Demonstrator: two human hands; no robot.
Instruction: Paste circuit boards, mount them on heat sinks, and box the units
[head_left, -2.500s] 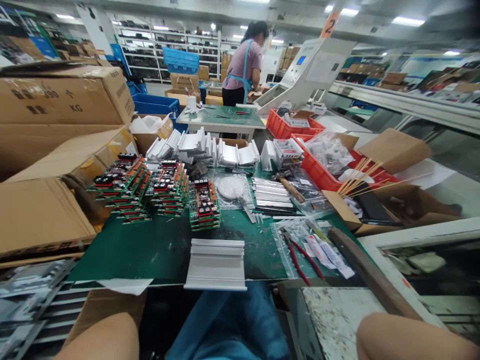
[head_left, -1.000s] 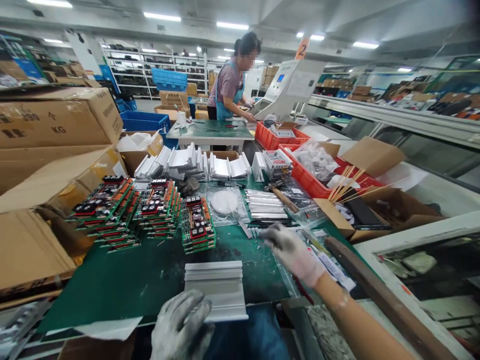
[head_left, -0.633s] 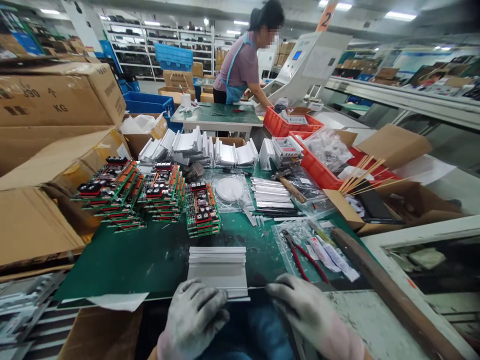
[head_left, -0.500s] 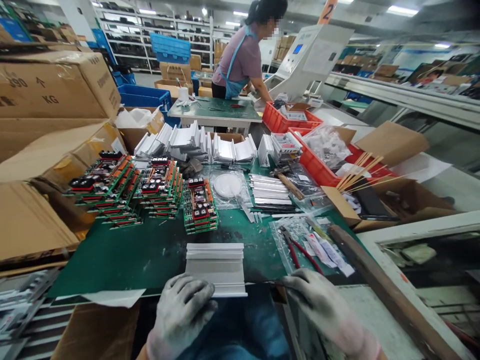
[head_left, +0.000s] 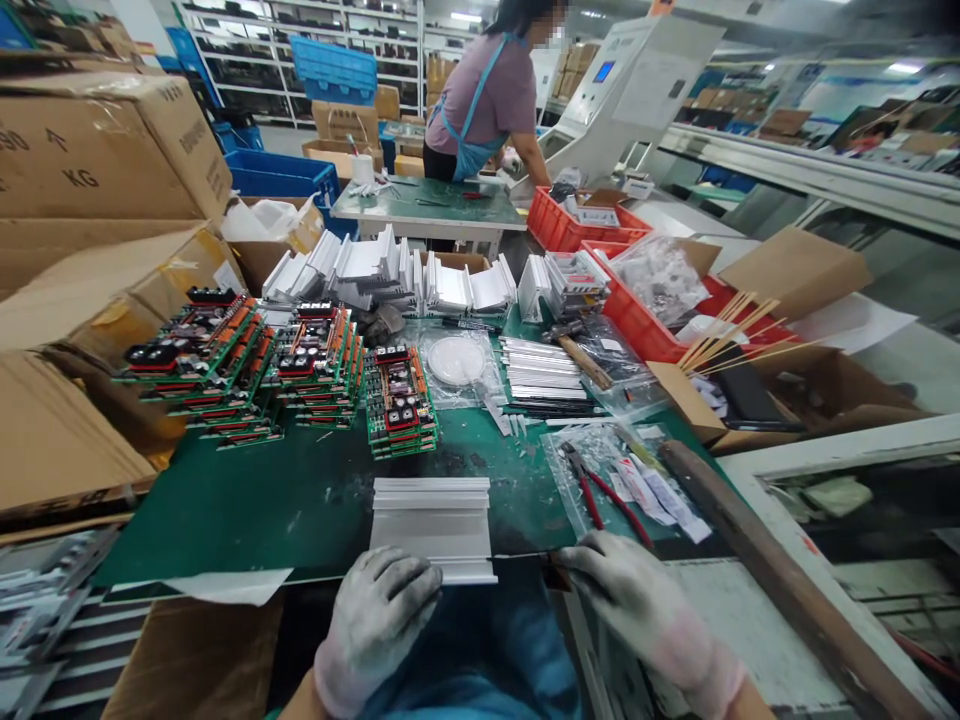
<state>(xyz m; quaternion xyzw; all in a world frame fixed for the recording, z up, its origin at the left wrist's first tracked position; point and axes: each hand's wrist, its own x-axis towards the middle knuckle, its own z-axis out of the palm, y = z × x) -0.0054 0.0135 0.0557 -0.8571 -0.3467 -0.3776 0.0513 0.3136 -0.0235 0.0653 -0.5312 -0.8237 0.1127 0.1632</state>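
Observation:
A grey metal profile [head_left: 431, 525] lies flat at the front edge of the green table. My left hand [head_left: 386, 610], in a grey-white glove, is at its front left corner with bent fingers pressed together on it; the thumb is hidden. To the right of the profile, my right hand [head_left: 649, 610], gloved too, is at the table edge with its fingers bent together; anything between the fingertips is hidden. Beyond the right hand, red-handled pliers [head_left: 600, 495] and small tubes [head_left: 660, 495] lie on a plastic bag.
Stacked circuit boards [head_left: 401, 405] stand left of centre, with white-grey profiles [head_left: 367, 262] behind. Metal strips [head_left: 540, 370], a hammer [head_left: 581, 355] and red crates [head_left: 637, 310] sit rightward. A brown bar [head_left: 772, 570] slants along the right. A person [head_left: 487, 100] works beyond.
The view has tilted slightly down, so the table's contents sit higher in the picture. My left hand has shifted slightly right along the profile. The person beyond has leaned a little.

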